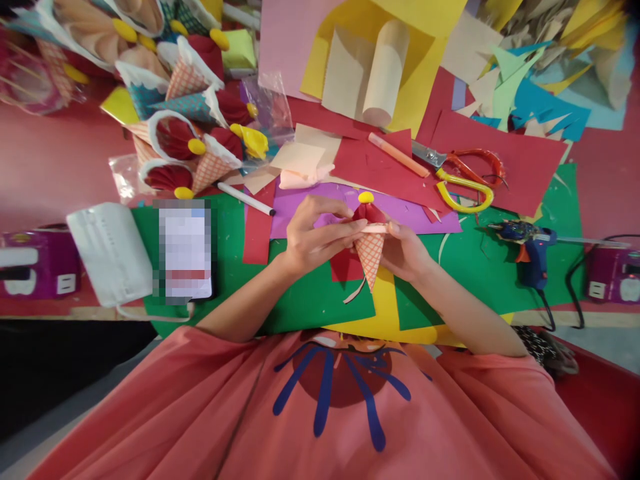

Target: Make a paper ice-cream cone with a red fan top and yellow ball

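Note:
Both my hands hold a paper ice-cream cone (371, 255) above the table: an orange checked cone with a pale rim strip, a red top and a yellow ball. My left hand (315, 233) pinches the pale strip at the cone's rim from the left. My right hand (407, 250) grips the cone's right side. A loose end of the pale strip hangs below the cone's tip.
Finished paper cones (193, 143) are piled at the upper left. Scissors (463, 175), an orange marker (397, 154) and a white pen (246, 199) lie behind my hands. A blue glue gun (527, 247) is at the right, a face mask (110, 252) and phone (185, 250) at the left. Coloured paper sheets cover the table.

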Action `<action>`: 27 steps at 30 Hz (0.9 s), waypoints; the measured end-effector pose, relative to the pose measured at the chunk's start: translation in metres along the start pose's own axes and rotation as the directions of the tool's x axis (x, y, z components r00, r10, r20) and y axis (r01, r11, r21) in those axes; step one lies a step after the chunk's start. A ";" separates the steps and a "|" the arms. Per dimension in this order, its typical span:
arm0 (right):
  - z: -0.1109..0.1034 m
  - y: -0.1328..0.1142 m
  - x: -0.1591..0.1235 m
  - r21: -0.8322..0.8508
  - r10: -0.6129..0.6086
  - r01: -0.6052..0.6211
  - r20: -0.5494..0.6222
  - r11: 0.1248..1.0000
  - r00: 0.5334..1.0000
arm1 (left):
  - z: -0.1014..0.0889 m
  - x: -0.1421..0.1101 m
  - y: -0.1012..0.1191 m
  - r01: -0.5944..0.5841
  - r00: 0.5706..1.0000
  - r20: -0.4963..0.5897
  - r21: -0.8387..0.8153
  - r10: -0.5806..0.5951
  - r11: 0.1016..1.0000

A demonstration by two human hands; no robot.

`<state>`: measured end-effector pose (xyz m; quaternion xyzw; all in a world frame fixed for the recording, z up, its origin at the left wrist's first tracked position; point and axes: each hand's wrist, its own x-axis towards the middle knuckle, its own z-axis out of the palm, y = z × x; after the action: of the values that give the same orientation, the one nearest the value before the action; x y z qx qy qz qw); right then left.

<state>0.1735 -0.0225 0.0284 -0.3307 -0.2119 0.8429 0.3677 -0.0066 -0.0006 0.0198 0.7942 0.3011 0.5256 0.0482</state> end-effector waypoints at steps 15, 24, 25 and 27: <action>-0.003 -0.001 0.001 0.004 -0.024 0.024 0.022 1.000 0.999 | 0.007 -0.004 0.001 0.057 0.998 -0.026 -0.104 -0.060 0.993; 0.002 -0.001 0.000 -0.079 0.028 -0.027 0.012 0.997 1.000 | 0.005 -0.003 0.002 0.055 0.998 -0.017 -0.046 -0.055 0.997; 0.003 -0.001 0.000 -0.111 0.022 -0.021 0.002 0.994 1.000 | 0.004 -0.003 0.002 0.062 0.998 -0.018 -0.038 -0.063 0.997; 0.003 0.000 0.000 -0.161 -0.006 0.001 -0.029 0.987 1.000 | 0.003 -0.003 0.001 0.084 0.996 -0.021 -0.035 -0.084 0.996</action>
<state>0.1713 -0.0225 0.0300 -0.3713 -0.2743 0.8174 0.3446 -0.0042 -0.0025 0.0168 0.7740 0.3257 0.5370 0.0807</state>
